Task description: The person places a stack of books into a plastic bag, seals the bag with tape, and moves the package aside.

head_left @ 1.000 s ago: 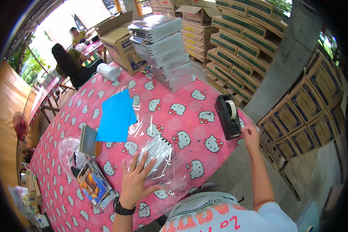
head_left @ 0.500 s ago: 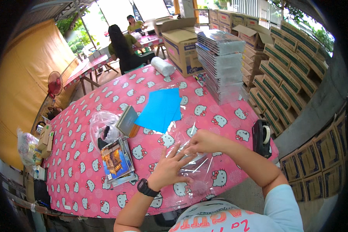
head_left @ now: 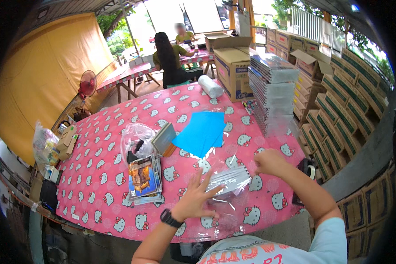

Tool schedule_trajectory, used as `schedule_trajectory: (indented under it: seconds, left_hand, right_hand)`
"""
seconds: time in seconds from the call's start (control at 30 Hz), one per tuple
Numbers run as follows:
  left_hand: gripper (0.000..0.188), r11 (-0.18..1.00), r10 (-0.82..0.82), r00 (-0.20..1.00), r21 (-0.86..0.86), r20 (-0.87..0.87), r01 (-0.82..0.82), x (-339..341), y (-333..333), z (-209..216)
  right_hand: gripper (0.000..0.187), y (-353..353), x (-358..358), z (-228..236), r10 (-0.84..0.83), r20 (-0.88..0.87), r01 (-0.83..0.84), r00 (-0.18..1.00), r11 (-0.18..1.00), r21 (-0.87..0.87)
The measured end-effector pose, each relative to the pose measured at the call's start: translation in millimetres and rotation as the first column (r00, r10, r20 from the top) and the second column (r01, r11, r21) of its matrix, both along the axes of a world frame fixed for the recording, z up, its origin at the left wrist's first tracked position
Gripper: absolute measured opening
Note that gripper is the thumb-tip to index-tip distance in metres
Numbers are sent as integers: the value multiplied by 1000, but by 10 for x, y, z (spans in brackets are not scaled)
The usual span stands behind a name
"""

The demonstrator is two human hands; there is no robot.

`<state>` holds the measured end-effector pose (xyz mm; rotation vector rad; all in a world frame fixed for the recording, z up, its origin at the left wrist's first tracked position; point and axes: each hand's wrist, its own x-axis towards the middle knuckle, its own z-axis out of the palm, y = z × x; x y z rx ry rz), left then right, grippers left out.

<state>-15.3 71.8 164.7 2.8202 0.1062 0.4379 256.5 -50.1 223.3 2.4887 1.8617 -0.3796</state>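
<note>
A flat bundle with pale stripes in clear plastic wrap (head_left: 229, 179) lies on the pink patterned tablecloth in front of me. My left hand (head_left: 195, 196) rests on the wrap's left side, fingers spread, a dark watch on the wrist. Just right of the bundle, my right hand (head_left: 269, 162) hovers with its fingers curled together; whatever it may pinch is hidden. Beyond the bundle lie blue sheets (head_left: 201, 132). A small pile of picture booklets (head_left: 141, 179) sits left of my left hand. A black tape dispenser (head_left: 302, 178) stands beside my right forearm.
A tall stack of plastic-wrapped packs (head_left: 275, 94) and an open cardboard box (head_left: 235, 72) stand at the table's far right, near a white roll (head_left: 210, 86). Behind the booklets are a clear bag (head_left: 134, 137) and a small upright box (head_left: 163, 137). Two people sit farther off.
My right hand has come away from the wrapped bundle toward the right, uncovering more of it. My left hand stays on the wrap. The whole view has shifted.
</note>
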Motion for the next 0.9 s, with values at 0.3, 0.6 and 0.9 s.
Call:
schedule_trajectory:
  seconds: [0.3,0.6,0.9]
  left_hand:
    - [39,978,208,905,-72,372,-196,266,-353,-296]
    - [12,853,400,829,-489,391,-181,421,-428,-108]
    - [42,914,362,869,-311,338,-260,97,-377,46]
  right_hand:
    - [37,-155,-408,-671,614,-140,-243,776,496,833]
    - [24,-124,-223,-758,565,-214,-238,797,619,748]
    - [15,-71,-137,-795,625,-296,-195,723,595,780]
